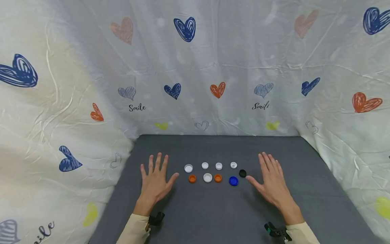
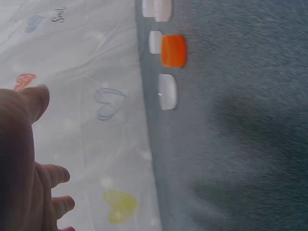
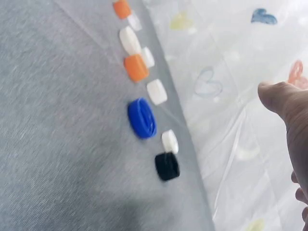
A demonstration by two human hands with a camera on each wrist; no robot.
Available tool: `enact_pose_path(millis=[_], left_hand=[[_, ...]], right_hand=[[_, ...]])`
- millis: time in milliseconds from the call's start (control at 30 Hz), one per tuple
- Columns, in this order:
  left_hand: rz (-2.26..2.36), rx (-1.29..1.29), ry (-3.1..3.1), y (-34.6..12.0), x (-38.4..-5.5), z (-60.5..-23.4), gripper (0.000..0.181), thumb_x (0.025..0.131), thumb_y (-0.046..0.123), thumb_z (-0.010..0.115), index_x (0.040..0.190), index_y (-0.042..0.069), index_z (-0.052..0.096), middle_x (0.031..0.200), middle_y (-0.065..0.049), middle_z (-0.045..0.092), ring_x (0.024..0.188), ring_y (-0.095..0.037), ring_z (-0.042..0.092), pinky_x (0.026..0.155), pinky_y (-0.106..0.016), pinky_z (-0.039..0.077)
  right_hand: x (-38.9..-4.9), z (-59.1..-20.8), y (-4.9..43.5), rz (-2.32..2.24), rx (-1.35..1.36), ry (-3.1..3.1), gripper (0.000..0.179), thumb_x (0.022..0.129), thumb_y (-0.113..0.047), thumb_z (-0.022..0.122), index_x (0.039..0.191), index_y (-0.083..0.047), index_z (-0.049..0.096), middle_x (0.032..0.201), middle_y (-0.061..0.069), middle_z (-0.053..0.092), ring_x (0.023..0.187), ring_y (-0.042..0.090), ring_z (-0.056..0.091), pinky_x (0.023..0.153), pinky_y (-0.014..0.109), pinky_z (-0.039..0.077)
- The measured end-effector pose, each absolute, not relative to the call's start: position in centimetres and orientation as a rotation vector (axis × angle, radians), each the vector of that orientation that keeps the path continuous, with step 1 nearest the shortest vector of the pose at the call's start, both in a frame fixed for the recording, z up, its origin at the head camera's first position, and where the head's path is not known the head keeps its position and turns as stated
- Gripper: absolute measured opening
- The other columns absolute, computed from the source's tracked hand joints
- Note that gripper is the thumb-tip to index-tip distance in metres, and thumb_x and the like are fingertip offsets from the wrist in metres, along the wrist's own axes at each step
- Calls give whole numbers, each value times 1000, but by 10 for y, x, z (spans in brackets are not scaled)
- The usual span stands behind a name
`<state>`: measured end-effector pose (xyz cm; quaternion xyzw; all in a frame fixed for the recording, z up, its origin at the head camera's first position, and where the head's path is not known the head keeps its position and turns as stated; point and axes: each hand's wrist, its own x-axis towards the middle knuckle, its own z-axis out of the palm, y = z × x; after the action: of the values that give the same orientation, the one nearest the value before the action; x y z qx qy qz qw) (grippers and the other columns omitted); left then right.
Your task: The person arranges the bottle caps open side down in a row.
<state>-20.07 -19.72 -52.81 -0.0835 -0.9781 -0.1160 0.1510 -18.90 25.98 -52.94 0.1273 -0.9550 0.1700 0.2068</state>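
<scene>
Small bottle caps lie in two loose rows on the grey table, between both hands. Several white caps [image 1: 208,178] are among them, with two orange caps [image 1: 217,178], a blue cap [image 1: 233,181] and a black cap [image 1: 242,173]. My left hand [image 1: 156,184], fingers spread and straight, is left of the rows, nearest a white cap [image 1: 188,168] and an orange cap [image 2: 173,51]. On the other side my right hand [image 1: 272,181] has straight fingers and its thumb out, the tip near the black cap [image 3: 167,166]. Neither hand holds anything.
The grey cloth-covered table [image 1: 201,217] reaches back to a white curtain [image 1: 237,51] printed with hearts, which also hangs along both sides. Each wrist wears a black camera mount, one on the left [image 1: 156,219] and one on the right [image 1: 275,231].
</scene>
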Motion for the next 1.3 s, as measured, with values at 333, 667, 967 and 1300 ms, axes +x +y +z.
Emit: enact_pose_path(millis=[333,667,967,1300], left_hand=[[-306,-333,-2760,-193,-201,-512,98,90,77,47,162,16,20,168,-8,20,155,-34,13,118,-67,13],[-324,-417,-2721,-187,-204,-506,104,86,76,56,159,8,27,164,-11,30,151,-34,28,120,-62,17],[-359,-451,-2708,-181,-203,-506,105,82,70,68,155,2,34,158,-16,39,147,-35,36,119,-57,25],[-498,-482,-2759,-172,-205,-512,95,82,57,77,150,0,42,152,-20,47,142,-36,43,116,-53,34]], right_hand=[[-198,-504,237,485,540,-2590,98,81,-55,78,153,0,38,156,21,41,147,40,34,124,48,15],[-212,-491,208,547,672,-2610,94,80,-52,80,151,-2,43,154,17,45,146,36,36,118,56,26],[-225,-492,187,504,775,-2644,87,83,-52,78,147,-2,48,151,16,49,142,35,42,117,56,30],[-234,-504,164,503,865,-2633,78,83,-47,79,143,-3,55,144,14,57,136,34,51,114,55,36]])
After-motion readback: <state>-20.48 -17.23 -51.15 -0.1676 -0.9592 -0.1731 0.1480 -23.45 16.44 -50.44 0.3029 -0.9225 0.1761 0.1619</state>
